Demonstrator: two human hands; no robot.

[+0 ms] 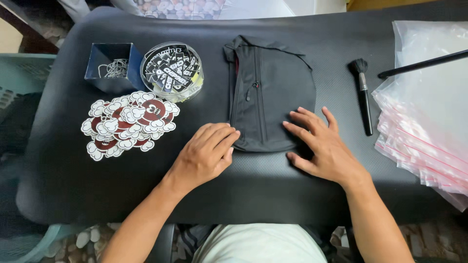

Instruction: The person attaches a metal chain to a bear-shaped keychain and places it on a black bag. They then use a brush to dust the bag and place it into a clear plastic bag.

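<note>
I see the black fabric zip pouch with a rounded side [270, 95] lying flat at the middle of the dark padded tabletop [273, 180]. My right hand [324, 146] rests flat on its lower right corner, fingers spread, grip open and closed on nothing. My left hand [207, 153] lies just beside the pouch's lower left edge, fingertips touching or nearly touching the fabric, fingers loosely curled, also gripping nothing.

Left of the pouch stands a round clear plastic tub of black-and-white stickers [171, 70], and touching it a dark blue square box holding a silver chain [112, 65]. Below them lies a heap of red-and-white cloud-shaped stickers [129, 124]. Right of the pouch, near my right hand, lies a black-handled soft brush [363, 92], and beyond it a stack of clear zip bags with red seal lines [424, 126].
</note>
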